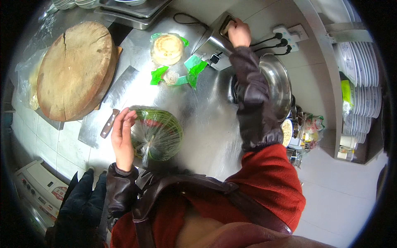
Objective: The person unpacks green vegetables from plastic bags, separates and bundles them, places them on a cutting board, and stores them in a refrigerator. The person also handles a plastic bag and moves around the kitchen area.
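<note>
My right hand (239,32) reaches into the top opening of a stainless steel box-shaped appliance (218,45) by the wall; its fingertips are partly hidden, and whether they grip anything is unclear. My left hand (124,136) is raised with nothing in it, beside a knotted clear plastic bag (155,136) holding something green and red. The wooden handle of a cleaver (109,123) lies just left of that hand. Farther back on the steel table (214,124) sit flat round breads (168,49) in clear plastic, with green-and-white packaging (195,73) and a pale coiled item (171,77) nearby.
A thick, cracked round wooden chopping block (76,71) stands at left. Steel trays (136,12) lie behind it. Plugs fill a power strip (287,38) on the wall. A large steel basin (276,83) leans at right, near shelved plates (359,65). Another person's legs (82,198) show lower left.
</note>
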Available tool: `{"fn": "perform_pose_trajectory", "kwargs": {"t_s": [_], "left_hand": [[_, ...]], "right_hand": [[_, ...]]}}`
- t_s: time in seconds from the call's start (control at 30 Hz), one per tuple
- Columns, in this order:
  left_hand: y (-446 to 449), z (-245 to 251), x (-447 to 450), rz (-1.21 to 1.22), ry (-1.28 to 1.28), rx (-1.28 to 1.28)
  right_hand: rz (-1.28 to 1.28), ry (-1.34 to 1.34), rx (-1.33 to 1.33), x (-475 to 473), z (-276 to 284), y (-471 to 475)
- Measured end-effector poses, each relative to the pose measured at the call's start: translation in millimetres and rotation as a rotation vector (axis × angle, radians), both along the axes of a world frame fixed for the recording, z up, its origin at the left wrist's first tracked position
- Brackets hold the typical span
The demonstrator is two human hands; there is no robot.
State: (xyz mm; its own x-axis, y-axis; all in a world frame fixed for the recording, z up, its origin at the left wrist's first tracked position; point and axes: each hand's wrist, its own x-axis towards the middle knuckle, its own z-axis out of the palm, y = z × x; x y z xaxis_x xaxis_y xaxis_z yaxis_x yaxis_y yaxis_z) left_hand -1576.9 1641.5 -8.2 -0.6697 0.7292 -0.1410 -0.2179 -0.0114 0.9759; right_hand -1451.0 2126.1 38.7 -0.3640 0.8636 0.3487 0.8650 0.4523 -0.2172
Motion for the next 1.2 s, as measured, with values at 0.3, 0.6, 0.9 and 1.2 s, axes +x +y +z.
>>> {"fn": "perform_pose_trajectory", "kwargs": {"t_s": [0.3,0.6,0.9,1.2], "left_hand": [[-36.2,-18.2,10.9,0.116,-0.018,-0.095],[-50.2,-18.1,18.6,0.124,-0.02,-0.15],[-60.5,-10.3,21.1,0.177,-0.04,-0.183],[-60.4,-15.6,24.1,0.101,-0.043,-0.178]], "right_hand": [[0.142,-0.024,0.065,63.5,-87.0,-149.7],[0.147,-0.295,-0.078,71.0,-128.7,-148.2],[0.242,-0.552,-0.074,59.6,-163.3,-134.5],[0.26,-0.582,-0.122,56.1,-161.9,-126.4]]}}
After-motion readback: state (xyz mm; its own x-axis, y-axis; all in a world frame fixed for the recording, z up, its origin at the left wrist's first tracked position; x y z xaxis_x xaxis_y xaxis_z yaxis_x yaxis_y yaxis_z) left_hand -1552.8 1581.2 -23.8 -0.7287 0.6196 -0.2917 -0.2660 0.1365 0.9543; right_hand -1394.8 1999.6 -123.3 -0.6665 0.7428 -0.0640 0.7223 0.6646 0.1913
